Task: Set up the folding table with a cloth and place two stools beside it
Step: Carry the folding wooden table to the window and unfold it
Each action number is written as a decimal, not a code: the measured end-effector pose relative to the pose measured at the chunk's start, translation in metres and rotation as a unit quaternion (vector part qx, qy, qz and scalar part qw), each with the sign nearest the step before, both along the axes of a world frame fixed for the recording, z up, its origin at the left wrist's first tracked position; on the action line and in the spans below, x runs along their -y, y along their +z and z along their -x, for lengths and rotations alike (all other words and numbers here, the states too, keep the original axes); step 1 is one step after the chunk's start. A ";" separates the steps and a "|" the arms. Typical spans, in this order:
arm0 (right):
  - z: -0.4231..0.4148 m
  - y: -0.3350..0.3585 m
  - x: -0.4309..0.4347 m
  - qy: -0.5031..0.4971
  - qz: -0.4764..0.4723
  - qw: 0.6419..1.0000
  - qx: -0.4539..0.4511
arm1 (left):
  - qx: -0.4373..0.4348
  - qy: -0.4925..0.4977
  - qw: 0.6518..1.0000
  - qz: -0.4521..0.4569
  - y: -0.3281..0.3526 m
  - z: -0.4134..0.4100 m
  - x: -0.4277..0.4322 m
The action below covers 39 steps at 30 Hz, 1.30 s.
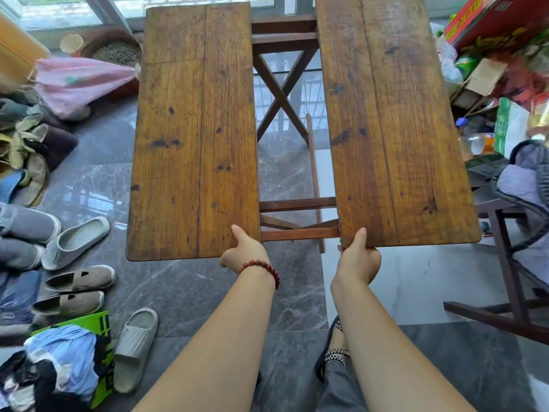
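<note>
The folding table stands in front of me with its two brown wooden top halves apart. The left half (193, 135) and the right half (395, 126) leave a wide gap between them, where the crossed legs and rails (282, 96) show. My left hand (243, 252), with a red bead bracelet on the wrist, grips the near inner corner of the left half. My right hand (358, 257) grips the near inner corner of the right half. No cloth lies on the table. I cannot make out any stools.
Several shoes and slippers (77, 242) lie on the grey tiled floor at the left. A pink sack (80, 84) and a basket are at the back left. Boxes and bags (490, 55) pile up at the right, beside a dark wooden chair (511, 263) with padded cloth on it.
</note>
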State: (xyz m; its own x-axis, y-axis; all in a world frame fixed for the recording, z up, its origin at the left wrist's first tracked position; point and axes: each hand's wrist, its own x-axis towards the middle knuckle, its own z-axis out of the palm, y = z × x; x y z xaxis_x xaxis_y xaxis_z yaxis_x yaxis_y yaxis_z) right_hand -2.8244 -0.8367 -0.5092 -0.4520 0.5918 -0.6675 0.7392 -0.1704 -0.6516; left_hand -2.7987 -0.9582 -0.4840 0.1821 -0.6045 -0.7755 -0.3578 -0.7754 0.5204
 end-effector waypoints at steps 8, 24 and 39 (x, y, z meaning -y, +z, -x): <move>0.001 -0.004 -0.008 0.033 0.054 0.998 0.002 | -0.029 0.044 0.998 -0.024 0.001 -0.004 0.001; 0.012 0.000 -0.017 0.026 0.047 0.998 0.013 | -0.076 0.045 0.995 -0.045 0.000 -0.015 0.001; 0.002 0.012 -0.003 0.041 0.138 0.989 0.037 | -0.145 -0.043 0.976 -0.154 0.007 -0.024 0.009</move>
